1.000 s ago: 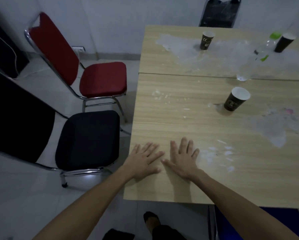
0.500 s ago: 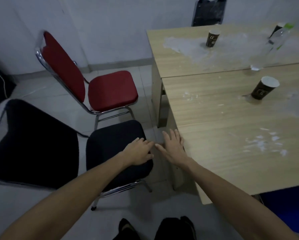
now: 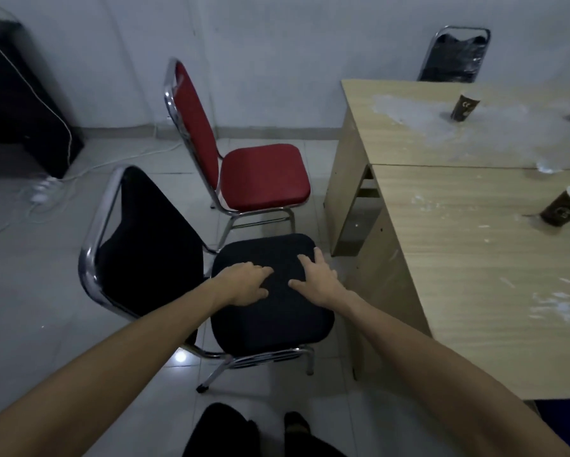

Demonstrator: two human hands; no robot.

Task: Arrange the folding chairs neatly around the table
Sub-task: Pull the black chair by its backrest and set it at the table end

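Pale floor tiles [image 3: 39,291] are spreading under everything. Left hand [image 3: 244,285] is lying flat, fingers loosely curled, on the black chair [image 3: 270,311] seat, gripping nothing; right hand [image 3: 316,282] is pressing open-palmed beside it, fingers spread. That chair is standing just beside the tabletop [image 3: 475,258] edge, with the red chair [image 3: 264,179] sitting behind it, both facing the tabletop, which is carrying paper cups [image 3: 562,207].

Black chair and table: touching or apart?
Apart. The head view shows a strip of floor tile between the black chair seat's right edge and the table side panel.
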